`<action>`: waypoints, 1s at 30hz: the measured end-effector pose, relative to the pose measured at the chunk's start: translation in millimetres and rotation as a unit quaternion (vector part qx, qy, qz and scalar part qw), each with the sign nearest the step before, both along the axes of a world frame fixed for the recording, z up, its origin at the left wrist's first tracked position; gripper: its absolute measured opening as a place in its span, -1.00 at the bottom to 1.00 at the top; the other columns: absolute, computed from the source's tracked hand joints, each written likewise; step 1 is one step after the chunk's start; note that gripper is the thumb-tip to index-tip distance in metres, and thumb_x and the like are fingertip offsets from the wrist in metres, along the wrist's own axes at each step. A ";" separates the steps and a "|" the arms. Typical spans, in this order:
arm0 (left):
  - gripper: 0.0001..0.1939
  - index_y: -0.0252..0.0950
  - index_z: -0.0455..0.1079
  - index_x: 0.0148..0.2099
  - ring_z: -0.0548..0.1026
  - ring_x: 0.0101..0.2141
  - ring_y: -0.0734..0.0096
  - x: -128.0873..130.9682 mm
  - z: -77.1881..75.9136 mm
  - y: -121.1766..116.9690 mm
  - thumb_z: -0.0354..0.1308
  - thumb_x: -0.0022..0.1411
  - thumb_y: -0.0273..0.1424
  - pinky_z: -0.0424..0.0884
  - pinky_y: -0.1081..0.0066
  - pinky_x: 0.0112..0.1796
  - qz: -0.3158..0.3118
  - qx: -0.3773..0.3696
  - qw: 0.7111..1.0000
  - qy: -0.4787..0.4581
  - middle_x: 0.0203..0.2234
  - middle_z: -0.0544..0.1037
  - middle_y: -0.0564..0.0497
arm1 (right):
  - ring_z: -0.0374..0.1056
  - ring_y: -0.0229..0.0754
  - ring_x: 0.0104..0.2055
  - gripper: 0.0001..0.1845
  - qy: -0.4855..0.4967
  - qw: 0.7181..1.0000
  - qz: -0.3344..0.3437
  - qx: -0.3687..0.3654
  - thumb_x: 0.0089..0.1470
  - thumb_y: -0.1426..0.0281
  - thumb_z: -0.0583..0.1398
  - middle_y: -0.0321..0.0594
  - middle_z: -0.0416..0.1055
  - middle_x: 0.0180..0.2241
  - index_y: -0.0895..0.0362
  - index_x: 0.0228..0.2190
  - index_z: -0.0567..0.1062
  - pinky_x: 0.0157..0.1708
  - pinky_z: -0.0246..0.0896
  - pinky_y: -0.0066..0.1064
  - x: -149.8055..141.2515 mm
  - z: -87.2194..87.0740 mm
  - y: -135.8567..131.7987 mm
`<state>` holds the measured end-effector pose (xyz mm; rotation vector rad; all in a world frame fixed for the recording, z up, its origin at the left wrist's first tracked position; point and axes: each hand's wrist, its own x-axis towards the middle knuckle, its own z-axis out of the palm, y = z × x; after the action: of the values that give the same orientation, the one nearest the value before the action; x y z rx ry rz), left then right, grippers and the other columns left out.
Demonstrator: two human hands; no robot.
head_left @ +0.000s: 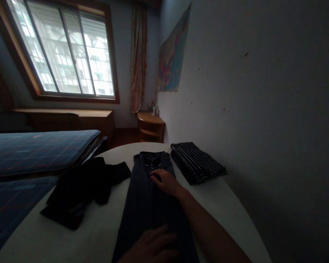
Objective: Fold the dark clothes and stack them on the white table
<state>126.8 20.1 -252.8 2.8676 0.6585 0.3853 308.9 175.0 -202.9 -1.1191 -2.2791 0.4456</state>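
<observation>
A dark collared shirt (pixel 146 197) lies folded into a long narrow strip down the middle of a white round table (pixel 230 208). My right hand (pixel 166 181) rests flat on its upper part, just below the collar, fingers stretched out. My left hand (pixel 153 246) lies flat on the lower part of the shirt near the bottom edge of view, fingers spread. Neither hand holds anything.
A folded black-and-white striped garment (pixel 197 162) sits at the table's far right by the wall. A crumpled black garment (pixel 82 190) lies on the left. Beyond are a bed with a blue plaid cover (pixel 35 149), a window (pixel 65 51) and a wooden corner shelf (pixel 150 128).
</observation>
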 end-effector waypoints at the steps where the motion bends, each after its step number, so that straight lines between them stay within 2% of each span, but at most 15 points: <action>1: -0.34 0.05 0.00 0.40 0.19 0.27 0.01 -1.6 10.1 7.8 0.13 0.34 -0.18 0.30 -0.01 0.15 0.018 0.004 1.000 0.010 0.35 0.14 -0.02 | 0.37 -0.12 0.01 -0.66 0.007 1.000 -0.020 0.008 0.29 0.22 0.06 -0.13 0.49 -0.05 0.10 -0.05 0.49 0.07 0.20 -0.27 0.1 -2.7 3.8; 3: -0.22 -0.05 -0.05 0.42 0.01 0.33 -0.18 -4.3 26.1 18.1 0.19 0.26 -0.14 0.17 -0.17 0.18 0.053 0.009 0.998 0.026 0.40 -0.09 -0.12 | 0.30 -0.09 0.11 -0.66 0.005 0.995 -0.098 0.034 0.29 0.25 0.07 -0.10 0.42 0.04 0.11 -0.02 0.48 0.15 0.12 -0.23 1.5 -7.3 14.1; 5: -0.18 -0.06 -0.10 0.43 -0.09 0.34 -0.26 -5.8 33.1 21.7 0.19 0.25 -0.10 0.12 -0.24 0.17 0.073 0.008 0.996 0.048 0.41 -0.18 -0.16 | 0.18 -0.03 0.23 -0.62 -0.020 0.977 -0.207 0.045 0.27 0.26 0.08 -0.04 0.30 0.17 0.11 0.04 0.45 0.22 0.01 -0.18 4.7 -10.6 27.7; 7: -0.17 -0.03 -0.13 0.44 -0.08 0.33 -0.28 -6.2 31.0 22.1 0.17 0.26 -0.08 0.15 -0.26 0.15 0.076 0.015 0.995 0.067 0.41 -0.16 -0.19 | 0.12 0.00 0.28 -0.56 -0.052 0.955 -0.291 0.018 0.27 0.25 0.06 0.00 0.21 0.24 0.10 0.13 0.38 0.24 -0.02 -0.15 8.6 -12.8 44.0; 10: -0.14 -0.03 -0.15 0.44 0.01 0.31 -0.30 -6.2 17.5 23.8 0.16 0.25 -0.01 0.22 -0.24 0.11 0.074 0.055 0.994 0.065 0.39 -0.07 -0.22 | 0.22 0.03 0.23 -0.52 -0.083 0.941 -0.328 -0.031 0.28 0.30 0.02 0.06 0.31 0.17 0.16 0.17 0.34 0.20 0.04 -0.14 11.9 -14.5 71.9; 13: -0.17 -0.05 -0.14 0.44 0.12 0.28 -0.25 -6.4 2.5 28.9 0.05 0.27 0.09 0.28 -0.14 0.10 0.063 0.112 0.991 0.045 0.37 0.03 -0.22 | 0.32 0.05 0.15 -0.54 -0.092 0.938 -0.331 -0.051 0.23 0.38 0.03 0.15 0.42 0.06 0.28 0.11 0.39 0.16 0.11 -0.18 9.5 -13.9 99.2; 17: -0.29 -0.04 -0.16 0.44 0.23 0.24 -0.11 -5.4 -9.8 33.8 0.02 0.37 -0.07 0.32 -0.01 0.09 0.071 0.179 0.980 0.043 0.32 0.16 -0.20 | 0.32 0.07 0.14 -0.51 -0.100 0.938 -0.328 -0.041 0.16 0.46 0.05 0.17 0.43 0.04 0.33 0.10 0.40 0.11 0.15 -0.23 3.0 -7.3 122.4; 21: -0.34 -0.04 -0.08 0.43 0.33 0.18 -0.09 -4.1 -12.8 35.7 0.05 0.38 -0.15 0.41 0.03 0.02 0.073 0.220 0.972 0.047 0.27 0.27 -0.20 | 0.09 0.07 0.29 -0.43 -0.106 0.946 -0.306 0.019 0.15 0.51 0.03 0.16 0.25 0.21 0.34 0.20 0.29 0.26 -0.09 -0.15 -12.6 5.7 128.3; 23: -0.38 -0.04 -0.04 0.41 0.33 0.18 -0.04 -4.7 -13.4 36.7 0.04 0.39 -0.15 0.42 0.07 0.02 0.066 0.223 0.972 0.037 0.27 0.28 -0.16 | 0.07 0.02 0.29 -0.48 -0.115 0.957 -0.262 0.047 0.19 0.47 0.02 0.07 0.25 0.22 0.26 0.17 0.34 0.29 -0.18 -0.16 -29.6 13.1 128.9; 27: -0.44 -0.06 0.02 0.39 0.32 0.19 0.05 -6.5 -17.5 39.2 0.01 0.42 -0.20 0.38 0.12 0.08 0.066 0.235 0.970 0.005 0.26 0.29 -0.10 | 0.14 -0.05 0.23 -0.63 -0.153 0.976 -0.142 0.055 0.21 0.28 0.10 -0.15 0.48 0.04 0.08 -0.02 0.54 0.25 -0.10 -0.23 -75.9 22.3 131.1; 30: -0.46 -0.04 0.05 0.38 0.34 0.18 0.06 -6.3 -19.9 40.2 0.00 0.42 -0.18 0.39 0.13 0.06 0.067 0.258 0.964 -0.009 0.26 0.30 -0.07 | 0.13 0.01 0.23 -0.61 -0.179 0.976 -0.117 0.042 0.19 0.18 0.14 -0.13 0.48 0.04 0.06 -0.04 0.55 0.18 -0.01 -0.19 -105.8 22.0 134.1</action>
<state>120.5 60.3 -272.7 3.3059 0.8618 0.6936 203.2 309.1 -180.9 -1.5018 -2.3954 0.0554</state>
